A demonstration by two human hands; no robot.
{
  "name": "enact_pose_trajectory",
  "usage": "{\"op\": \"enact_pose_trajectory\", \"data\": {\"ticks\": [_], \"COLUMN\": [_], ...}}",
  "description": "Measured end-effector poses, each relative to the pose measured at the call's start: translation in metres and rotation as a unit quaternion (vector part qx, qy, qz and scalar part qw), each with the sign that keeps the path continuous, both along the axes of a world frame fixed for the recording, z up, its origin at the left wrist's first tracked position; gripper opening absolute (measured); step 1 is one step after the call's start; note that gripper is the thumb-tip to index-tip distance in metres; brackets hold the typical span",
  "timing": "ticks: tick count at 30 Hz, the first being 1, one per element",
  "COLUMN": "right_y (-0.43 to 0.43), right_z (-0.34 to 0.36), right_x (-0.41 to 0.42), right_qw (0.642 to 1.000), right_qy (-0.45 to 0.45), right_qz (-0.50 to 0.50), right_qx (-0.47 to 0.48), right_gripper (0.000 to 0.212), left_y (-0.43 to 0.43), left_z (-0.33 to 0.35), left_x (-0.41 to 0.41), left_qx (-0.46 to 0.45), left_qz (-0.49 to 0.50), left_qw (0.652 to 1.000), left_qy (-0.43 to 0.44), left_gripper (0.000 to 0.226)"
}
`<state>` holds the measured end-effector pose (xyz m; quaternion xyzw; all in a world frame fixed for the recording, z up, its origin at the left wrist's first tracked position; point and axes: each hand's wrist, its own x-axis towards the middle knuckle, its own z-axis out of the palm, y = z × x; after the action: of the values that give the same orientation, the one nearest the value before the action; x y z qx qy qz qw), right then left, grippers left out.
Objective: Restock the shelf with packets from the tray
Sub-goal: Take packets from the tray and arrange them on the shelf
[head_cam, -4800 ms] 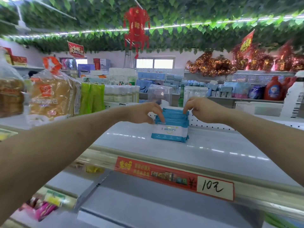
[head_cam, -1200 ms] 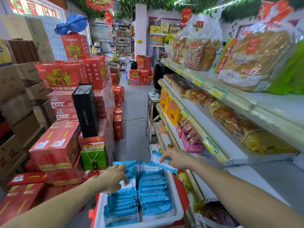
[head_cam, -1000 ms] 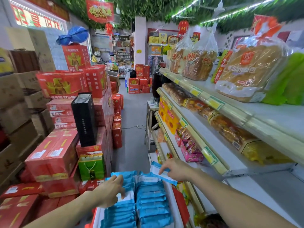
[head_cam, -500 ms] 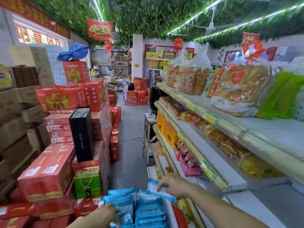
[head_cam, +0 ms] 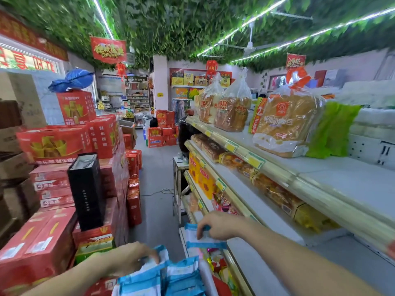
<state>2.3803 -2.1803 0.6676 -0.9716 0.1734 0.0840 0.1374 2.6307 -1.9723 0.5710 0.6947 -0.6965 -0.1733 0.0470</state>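
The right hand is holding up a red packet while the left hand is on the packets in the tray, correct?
No. The head view shows the packet in the right hand is blue and white, not red. The left hand is on the packets in the tray.

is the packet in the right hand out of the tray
Out. The right hand pinches the packet clear of the stacked packets in the tray.

Leafy green ceiling (head_cam: 171, 22) with light strips (head_cam: 245, 23) over grey floor (head_cam: 156, 163)
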Motion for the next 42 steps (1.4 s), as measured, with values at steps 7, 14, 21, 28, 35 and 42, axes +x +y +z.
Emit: {"op": "enact_pose_trajectory", "data": {"ticks": [7,14,21,28,35,42], "right_y": [-0.007,-0.023,-0.035,-0.022,0.000,0.031], "right_z": [0.096,0.172,0.224,0.250,0.254,0.249], "right_x": [-0.019,-0.056,-0.141,-0.237,-0.344,-0.427], "right_qw": [0.998,0.993,0.981,0.957,0.929,0.900], "right_qy": [-0.011,-0.048,-0.102,-0.131,-0.145,-0.124], "right_qz": [0.011,-0.035,-0.132,-0.235,-0.321,-0.399], "right_qx": [-0.067,-0.097,-0.098,-0.107,-0.117,-0.126], "right_gripper": [0.056,0.050,0.048,0.050,0.050,0.050], "left_y": [-0.072,-0.129,-0.171,-0.215,-0.256,-0.273], "left_z": [0.113,0.216,0.297,0.338,0.351,0.353], "left_x": [0.012,-0.006,-0.066,-0.153,-0.245,-0.330], "left_qx": [-0.012,-0.060,-0.124,-0.156,-0.156,-0.132], "left_qz": [-0.018,-0.078,-0.141,-0.218,-0.308,-0.373], "left_qw": [0.999,0.993,0.982,0.963,0.938,0.918], "left_qy": [-0.029,-0.063,0.001,0.002,0.011,0.023], "left_gripper": [0.048,0.046,0.043,0.034,0.022,0.037]}}
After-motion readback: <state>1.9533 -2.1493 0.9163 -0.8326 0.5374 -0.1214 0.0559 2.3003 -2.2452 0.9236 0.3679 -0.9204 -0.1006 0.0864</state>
